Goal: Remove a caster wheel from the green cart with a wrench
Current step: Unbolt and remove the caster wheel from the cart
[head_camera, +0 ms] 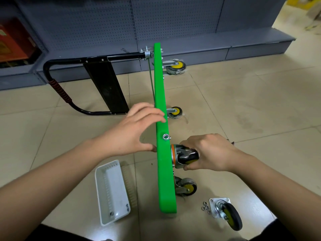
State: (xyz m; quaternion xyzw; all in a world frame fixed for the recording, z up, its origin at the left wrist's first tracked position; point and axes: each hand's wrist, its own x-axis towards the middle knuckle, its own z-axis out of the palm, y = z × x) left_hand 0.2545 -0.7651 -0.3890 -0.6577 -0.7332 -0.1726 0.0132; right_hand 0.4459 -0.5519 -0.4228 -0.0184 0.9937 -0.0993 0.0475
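Caster wheel (185, 156): mounted on the underside of the green cart (163, 153), which stands on its long edge on the tiled floor (243, 94); second caster from the near end. Orange ring where it meets the deck.

Wrench (186, 153): silvery open-ended head lying across the caster, pressed there under the right hand (208, 153).

Right hand: fingers curled round caster and wrench together, thumb beneath.

Left hand (137, 129): fingers hooked over the top edge of the deck, thumb against its face; steadying.

Handling note: keep the deck braced so it cannot tip; seat the wrench square on the nut before turning; support the caster so it does not drop when free.

Adjacent: eye nut (165, 136) on the deck edge; neighbouring caster (186, 186) just below; two far casters; a detached caster (225, 213) with loose nuts (206, 207) beside it; white tray (111, 192); black folded handle (104, 80).

Not legible: mounting plate and its fasteners, hidden by hand and deck; possibly some are already off. A dark object behind the right wrist, unidentifiable.
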